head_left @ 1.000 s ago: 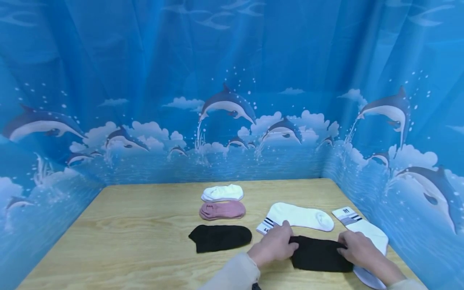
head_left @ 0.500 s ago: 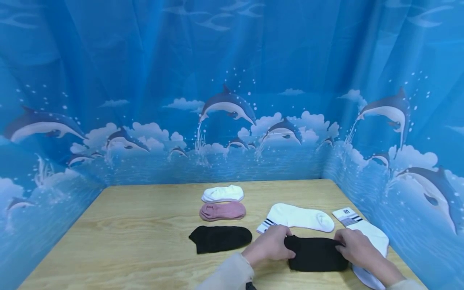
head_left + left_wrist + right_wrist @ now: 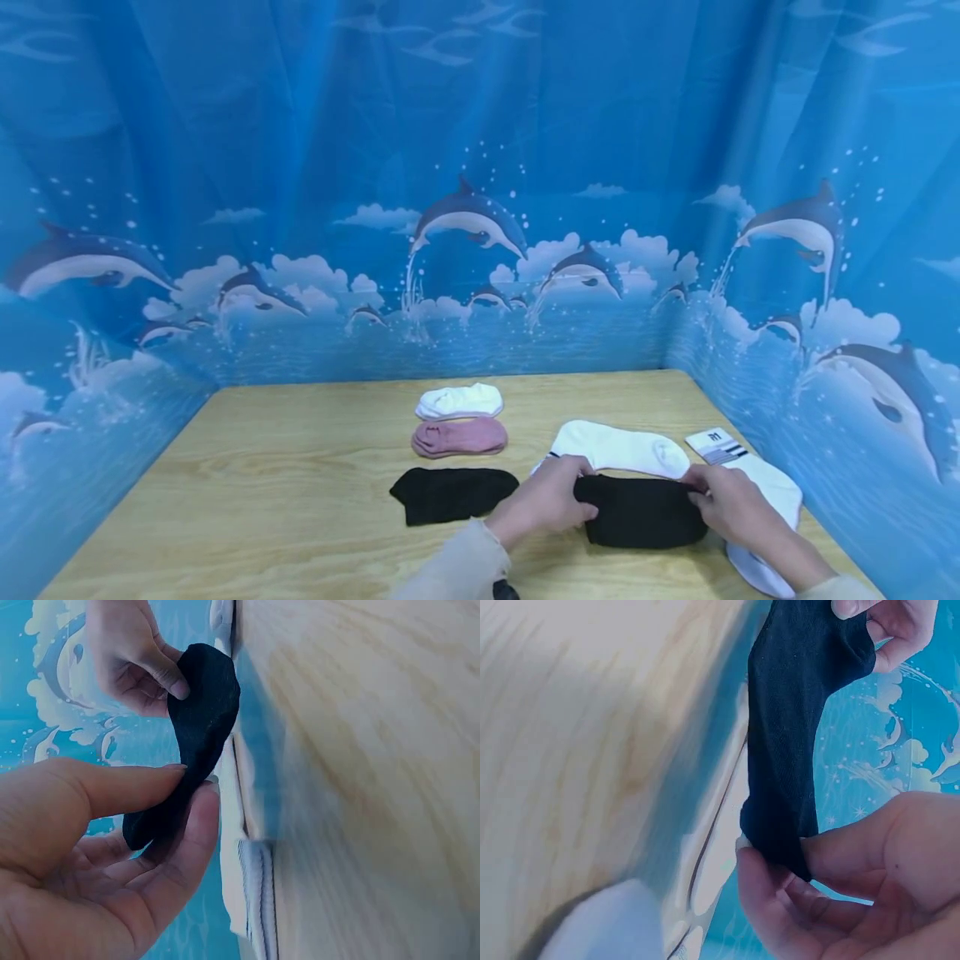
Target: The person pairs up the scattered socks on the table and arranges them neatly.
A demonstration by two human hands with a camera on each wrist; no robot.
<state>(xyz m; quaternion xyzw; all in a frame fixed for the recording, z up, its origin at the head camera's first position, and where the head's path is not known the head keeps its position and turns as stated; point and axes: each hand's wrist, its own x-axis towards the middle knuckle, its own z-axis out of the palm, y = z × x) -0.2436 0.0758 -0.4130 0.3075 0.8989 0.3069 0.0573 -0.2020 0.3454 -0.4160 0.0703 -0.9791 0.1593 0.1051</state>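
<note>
A black sock (image 3: 643, 512) hangs stretched between both hands, a little above the table on its right side. My left hand (image 3: 546, 495) pinches one end between thumb and fingers. The opposite end is pinched by my right hand (image 3: 729, 503). In the left wrist view the sock (image 3: 204, 697) is seen nearly edge-on, with bare table beneath it. The right wrist view shows its broad face (image 3: 787, 720). Left of my left hand, a second black sock (image 3: 454, 495) lies flat. Just behind the held sock lies a white sock (image 3: 618, 448), its striped cuff mostly hidden by my left hand.
Another white sock (image 3: 768, 487) with a striped cuff lies at the table's right edge, partly behind my right hand. Folded pink socks (image 3: 461, 437) and white socks (image 3: 459, 402) lie behind the flat black one. A blue dolphin-print curtain (image 3: 337, 208) borders the wooden table (image 3: 285, 483).
Both hands have shifted left with the black sock, and it has risen off the table. The other socks have stayed in place.
</note>
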